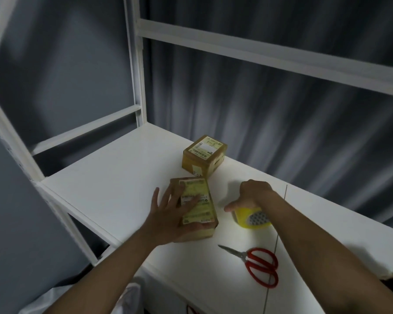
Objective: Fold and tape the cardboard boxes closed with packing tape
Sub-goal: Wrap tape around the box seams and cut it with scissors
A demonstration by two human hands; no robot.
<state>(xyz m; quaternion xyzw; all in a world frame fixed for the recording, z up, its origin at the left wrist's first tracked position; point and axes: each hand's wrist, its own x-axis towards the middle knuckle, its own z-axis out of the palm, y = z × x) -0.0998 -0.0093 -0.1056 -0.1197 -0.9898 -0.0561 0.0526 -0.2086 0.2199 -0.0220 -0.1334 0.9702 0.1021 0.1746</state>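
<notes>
Near box [196,207]: lying on the white table [114,177], label side up; flaps appear folded shut, seam tape not discernible.
Left hand [179,214]: spread flat on top of near box, fingers straight and splayed, thumb along the near edge; pressing rather than gripping, probably to keep flaps down and stop sliding.
Tape roll [252,217]: yellow, standing on the table just right of near box, within reach for the sealing pass.
Right hand [252,196]: over the tape roll, fingers curled down around its top; grip apparently taken, probably for pickup or to find the free end.
Far box [203,155]: well back on the table, apart from the hands; seems already closed, set aside.
Scissors [256,265]: red-handled, lying near the table's front edge, blades shut, untouched; staged for cutting the strip.
Step in hand: likely fetching tape while near box is held steady.
</notes>
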